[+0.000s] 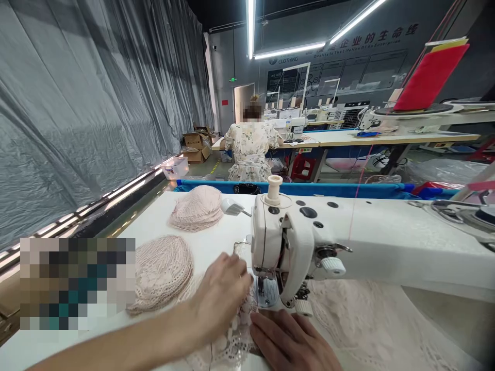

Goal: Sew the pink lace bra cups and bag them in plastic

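Note:
A white sewing machine (294, 247) stands in front of me, with its presser foot (261, 291) over a shiny needle plate (273, 296). Pale pink lace fabric (240, 342) lies just left of and below the plate. My left hand (226, 283) is at the left of the needle, fingers curled down and closed on the lace; its fingertips are partly hidden. Below the presser foot, my right hand (292, 340) rests flat, fingers stretched out, beside the lace's scalloped edge. More lace fabric (363, 319) is spread under the machine arm to the right.
Two stacks of lace pieces, a nearer stack (164, 268) and a farther stack (199, 206), sit on the white table (150, 214) at the left. Beyond the blue cloth edge (209, 184), a person (249, 147) sits at another bench. A red thread cone (431, 77) stands upper right.

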`<state>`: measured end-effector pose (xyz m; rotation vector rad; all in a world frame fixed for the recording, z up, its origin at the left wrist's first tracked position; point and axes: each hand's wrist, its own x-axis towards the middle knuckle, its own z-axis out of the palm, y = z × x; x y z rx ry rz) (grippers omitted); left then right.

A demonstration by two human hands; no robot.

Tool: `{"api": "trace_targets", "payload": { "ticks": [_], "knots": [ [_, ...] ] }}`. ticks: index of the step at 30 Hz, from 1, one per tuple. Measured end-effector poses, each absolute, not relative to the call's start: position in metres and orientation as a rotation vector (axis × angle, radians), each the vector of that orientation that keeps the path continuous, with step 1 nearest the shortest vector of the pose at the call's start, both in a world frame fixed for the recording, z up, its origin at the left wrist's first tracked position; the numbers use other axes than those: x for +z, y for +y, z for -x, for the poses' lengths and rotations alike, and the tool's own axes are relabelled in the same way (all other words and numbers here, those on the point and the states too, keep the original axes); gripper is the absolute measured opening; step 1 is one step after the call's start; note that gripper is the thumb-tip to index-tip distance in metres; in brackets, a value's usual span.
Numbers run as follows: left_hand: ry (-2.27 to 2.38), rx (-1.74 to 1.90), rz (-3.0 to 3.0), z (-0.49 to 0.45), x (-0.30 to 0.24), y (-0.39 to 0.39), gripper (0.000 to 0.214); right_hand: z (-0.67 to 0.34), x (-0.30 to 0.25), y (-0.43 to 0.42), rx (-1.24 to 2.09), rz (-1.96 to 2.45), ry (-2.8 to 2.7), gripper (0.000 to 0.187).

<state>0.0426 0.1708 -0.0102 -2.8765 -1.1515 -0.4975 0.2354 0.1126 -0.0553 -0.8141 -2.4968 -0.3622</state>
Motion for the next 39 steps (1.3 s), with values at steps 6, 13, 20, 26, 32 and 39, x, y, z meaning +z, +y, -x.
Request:
{"api": "trace_targets", "payload": {
  "ticks": [6, 13, 20, 26, 32, 39],
  "knots": [
    [-1.098, -0.468, 2.960, -0.043, -0.026, 0.134, 0.013, -0.245, -0.047, 0.109, -0.206, 0.901, -2.394, 0.040],
    [-1.096, -0.543, 2.943, -0.037, -0.032, 0.143, 0.010, -0.249, -0.059, 0.104, -0.223, 0.979, -2.372, 0.037],
    [-0.982, -0.608, 2.911, -0.035, -0.030, 0.139, 0.012, -0.252, -0.047, 0.105, -0.171, 0.949, -2.382, 0.032],
    [-0.939, -0.593, 2.937, -0.030, -0.028, 0.137, 0.017, -0.244, -0.071, 0.105, -0.266, 0.992, -2.291, 0.025],
    [-0.924, -0.572, 2.907, -0.031, -0.032, 0.138, 0.016, -0.237, -0.105, 0.106, -0.376, 0.965, -2.145, 0.033],
    [-0.940, -0.534, 2.922, -0.032, -0.033, 0.137, 0.015, -0.236, -0.096, 0.107, -0.345, 0.931, -2.121, 0.033]
  ]
}}
